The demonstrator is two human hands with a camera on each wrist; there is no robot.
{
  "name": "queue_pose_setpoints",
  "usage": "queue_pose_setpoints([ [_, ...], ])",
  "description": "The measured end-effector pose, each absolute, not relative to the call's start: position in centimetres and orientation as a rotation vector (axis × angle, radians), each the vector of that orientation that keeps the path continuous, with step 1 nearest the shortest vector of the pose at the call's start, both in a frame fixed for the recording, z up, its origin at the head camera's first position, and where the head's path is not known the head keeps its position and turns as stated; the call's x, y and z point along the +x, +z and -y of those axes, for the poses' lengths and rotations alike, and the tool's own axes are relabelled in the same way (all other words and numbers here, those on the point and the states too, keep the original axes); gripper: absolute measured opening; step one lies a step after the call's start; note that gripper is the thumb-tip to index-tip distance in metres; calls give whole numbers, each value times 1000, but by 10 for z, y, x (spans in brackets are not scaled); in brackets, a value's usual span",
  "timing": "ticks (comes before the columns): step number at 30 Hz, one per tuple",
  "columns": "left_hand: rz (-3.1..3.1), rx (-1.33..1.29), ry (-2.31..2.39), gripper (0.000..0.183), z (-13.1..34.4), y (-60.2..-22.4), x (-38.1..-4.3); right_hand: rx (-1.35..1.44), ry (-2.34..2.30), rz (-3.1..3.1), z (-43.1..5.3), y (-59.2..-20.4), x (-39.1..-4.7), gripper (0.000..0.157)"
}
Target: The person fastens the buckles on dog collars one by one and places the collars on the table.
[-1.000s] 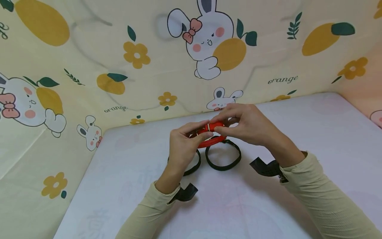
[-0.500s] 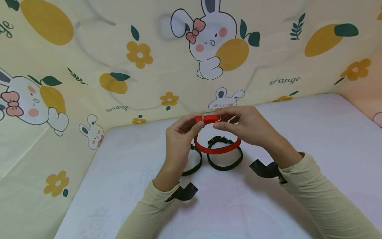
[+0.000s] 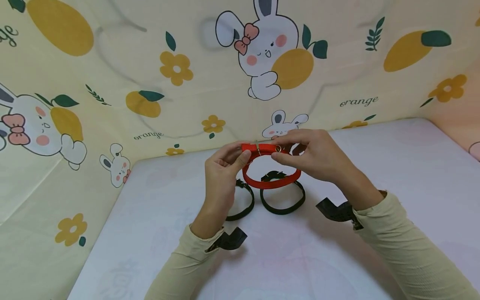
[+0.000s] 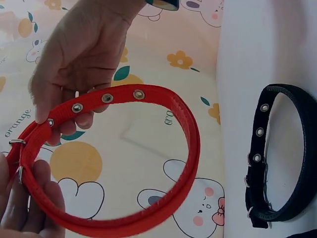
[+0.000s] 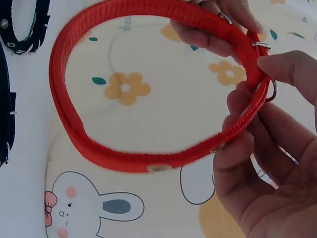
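Note:
A red collar, buckled into a loop, is held up above the table between both hands. My left hand pinches its overlapped strap on the left, thumb in front and fingers behind. My right hand pinches the strap to the right, beside a metal ring. Several metal eyelets line the strap in the left wrist view, and a buckle shows in the right wrist view. Below lie two black collars, a right one and a left one partly hidden by my left hand.
The black collars lie on a white table. A cream cloth printed with rabbits and oranges rises behind the table and along its left side. Black strips stick out from both sleeve cuffs.
The red collar has swung up and open, so its loop now hangs in full view. My left hand has shifted slightly left along with the strap; the black collars have stayed put.

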State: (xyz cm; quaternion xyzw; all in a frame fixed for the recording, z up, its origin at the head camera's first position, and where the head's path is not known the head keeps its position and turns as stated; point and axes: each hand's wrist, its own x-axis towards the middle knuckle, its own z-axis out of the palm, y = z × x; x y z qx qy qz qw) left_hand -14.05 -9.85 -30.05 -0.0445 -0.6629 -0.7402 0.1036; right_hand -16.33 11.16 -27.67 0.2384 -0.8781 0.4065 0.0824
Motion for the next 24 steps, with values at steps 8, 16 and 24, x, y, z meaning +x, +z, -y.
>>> queue_pose_setpoints([
  [8, 1934, -147, -2170, 28, 97, -300, -139, 788, 1223, 2600, -114, -278, -165, 20],
  [16, 1772, -181, -2283, 25, 97, -301, -139, 815, 1205, 2594, -115, -278, -165, 23],
  [24, 1684, -226, -2367, 21, 100, -300, -141, 783, 1221, 2616, -120, -276, -166, 23],
])
